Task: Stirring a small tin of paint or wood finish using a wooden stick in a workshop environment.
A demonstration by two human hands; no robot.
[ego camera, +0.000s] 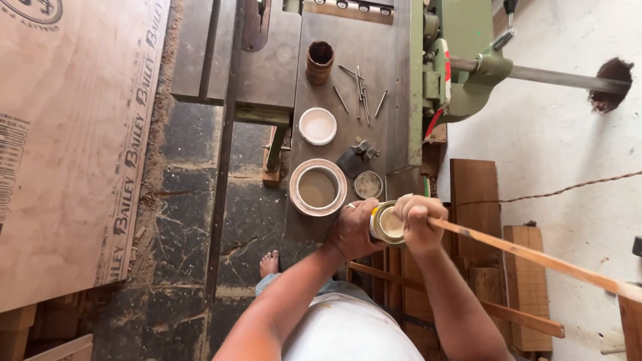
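From the head camera, looking straight down: the left hand (pixel 353 230) wraps its fingers around a small round metal tin (pixel 388 224), gripping its side at the near edge of the dark metal machine surface (pixel 334 80). The right hand (pixel 418 220) sits just over the tin's open top, fingers closed tight on a long thin wooden stick (pixel 535 257) that runs off toward four o'clock. At eleven o'clock from the tin sits a larger open can of tan liquid (pixel 317 188); a white round lid (pixel 317 126) lies beyond it at twelve, loose steel nails (pixel 361 90) farther still.
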